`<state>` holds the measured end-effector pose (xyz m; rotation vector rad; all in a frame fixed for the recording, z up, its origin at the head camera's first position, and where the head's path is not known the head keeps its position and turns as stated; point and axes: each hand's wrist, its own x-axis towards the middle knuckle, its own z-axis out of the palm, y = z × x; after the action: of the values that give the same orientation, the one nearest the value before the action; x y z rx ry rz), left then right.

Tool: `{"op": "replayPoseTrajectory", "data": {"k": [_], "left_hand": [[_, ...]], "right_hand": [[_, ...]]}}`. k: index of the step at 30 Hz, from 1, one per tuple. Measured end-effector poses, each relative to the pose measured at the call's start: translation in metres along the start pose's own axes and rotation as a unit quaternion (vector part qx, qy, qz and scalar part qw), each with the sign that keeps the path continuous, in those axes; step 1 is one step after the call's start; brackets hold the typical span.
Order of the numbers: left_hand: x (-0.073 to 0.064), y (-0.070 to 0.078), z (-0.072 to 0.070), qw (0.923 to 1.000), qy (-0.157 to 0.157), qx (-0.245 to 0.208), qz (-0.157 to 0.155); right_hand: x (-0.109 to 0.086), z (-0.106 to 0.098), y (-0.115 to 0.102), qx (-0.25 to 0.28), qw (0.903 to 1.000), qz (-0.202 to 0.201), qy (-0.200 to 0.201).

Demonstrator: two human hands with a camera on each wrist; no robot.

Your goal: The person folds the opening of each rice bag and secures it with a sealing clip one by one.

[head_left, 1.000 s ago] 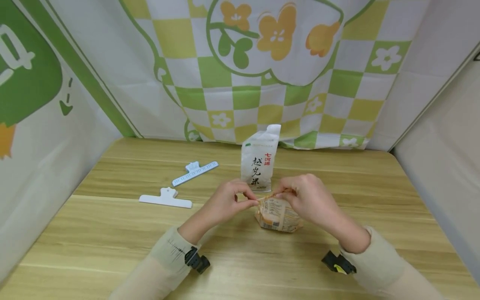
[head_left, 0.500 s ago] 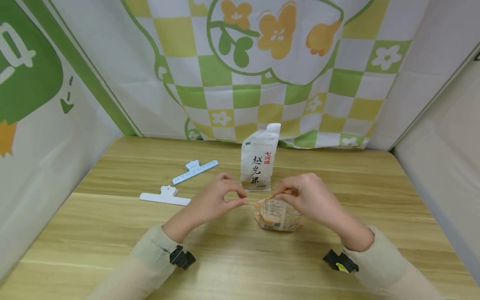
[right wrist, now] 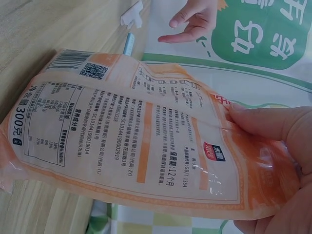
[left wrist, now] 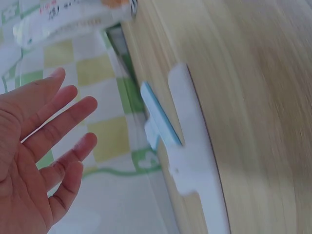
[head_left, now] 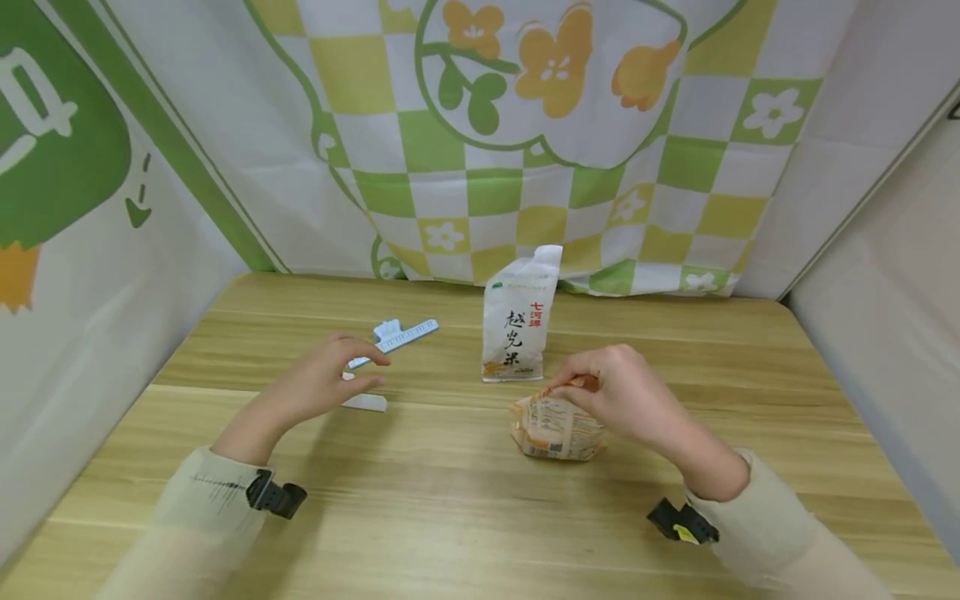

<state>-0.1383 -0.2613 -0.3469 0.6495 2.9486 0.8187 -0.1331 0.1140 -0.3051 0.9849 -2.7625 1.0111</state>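
My right hand (head_left: 626,392) pinches the top edge of an orange and cream printed food bag (head_left: 558,429), which rests on the table. In the right wrist view the bag's printed back (right wrist: 131,136) faces the camera, thumb on one side and fingers behind. My left hand (head_left: 322,383) hovers above the white bag clip (head_left: 367,402), fingers apart and holding nothing; it covers much of that clip in the head view. The left wrist view shows the white clip (left wrist: 195,151) whole beside the light blue bag clip (left wrist: 160,114). Just behind the white one lies the blue clip (head_left: 408,335).
A white rice bag (head_left: 517,321) with black and red characters stands upright behind the orange bag. The wooden table (head_left: 465,517) ends at a green and yellow checked cloth (head_left: 491,196) at the back. Pale cloth walls rise at both sides.
My left hand has let go of the orange bag's top edge and moved left to over the white clip. The right hand keeps its pinch on the bag.
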Motion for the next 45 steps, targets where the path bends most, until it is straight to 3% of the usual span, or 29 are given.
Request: {"op": "replayPoseTrajectory", "data": {"k": [8,18,22,28,32,40,45], "left_hand": [[-0.001,-0.026,-0.009,0.9999,-0.009,0.004,-0.012],[-0.008,-0.069,-0.007,0.9951,-0.039,-0.023,-0.088],[-0.01,-0.08,-0.003,0.9953,-0.043,-0.018,-0.084],[-0.01,-0.084,0.0,0.997,-0.046,0.01,-0.062],[-0.009,-0.084,0.002,0.9967,-0.048,0.016,-0.064],[-0.007,-0.082,0.004,0.9979,-0.028,0.011,-0.057],[-0.006,-0.08,0.003,0.9978,-0.034,-0.001,-0.056]], "right_hand": [[-0.001,0.002,0.001,0.008,0.9998,0.016,0.0],[-0.002,0.002,-0.001,0.02,0.9995,0.023,-0.007],[-0.002,0.002,-0.001,0.019,0.9994,0.028,-0.008],[-0.003,0.002,-0.002,0.025,0.9993,0.028,-0.009],[-0.003,0.002,-0.002,0.025,0.9993,0.028,-0.007],[-0.002,0.004,-0.001,0.023,0.999,0.037,-0.004],[-0.001,0.003,-0.001,0.022,0.9992,0.035,-0.002]]}}
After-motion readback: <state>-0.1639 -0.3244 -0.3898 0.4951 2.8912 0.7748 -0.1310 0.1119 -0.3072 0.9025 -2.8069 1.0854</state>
